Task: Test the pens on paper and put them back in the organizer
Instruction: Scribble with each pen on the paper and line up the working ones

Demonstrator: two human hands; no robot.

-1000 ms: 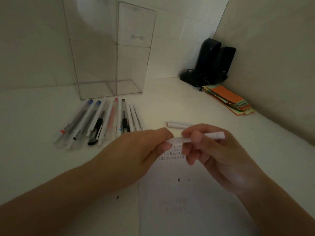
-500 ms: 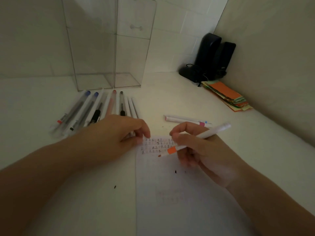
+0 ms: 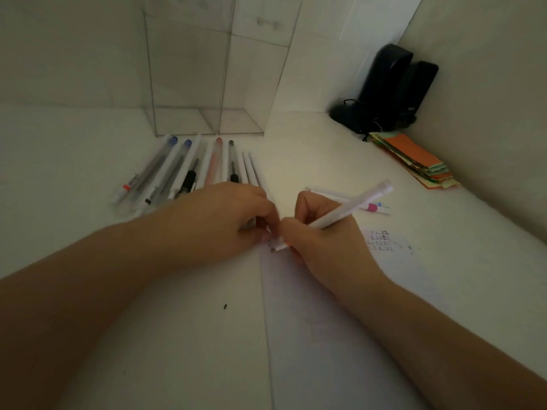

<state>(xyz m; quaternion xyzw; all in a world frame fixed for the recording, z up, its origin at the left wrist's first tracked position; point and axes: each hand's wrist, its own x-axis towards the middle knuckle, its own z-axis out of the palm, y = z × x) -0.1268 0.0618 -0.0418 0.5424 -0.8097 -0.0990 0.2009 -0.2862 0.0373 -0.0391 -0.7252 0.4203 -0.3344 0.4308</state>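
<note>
Right hand [image 3: 321, 241] grips slim white pen [image 3: 349, 213] in writing hold, tip at white paper sheet's [image 3: 340, 321] top-left corner; left hand [image 3: 225, 220], fingers curled, pins that corner to steady it

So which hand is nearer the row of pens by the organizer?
Left. The left hand lies right at the near ends of the pen row; the right hand, gripping a white pen, is farther right.

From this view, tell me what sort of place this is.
Probably a home or office desk corner: a clear organizer against the wall, a row of pens beside it, and stacked coloured paper slips near black speakers.
</note>
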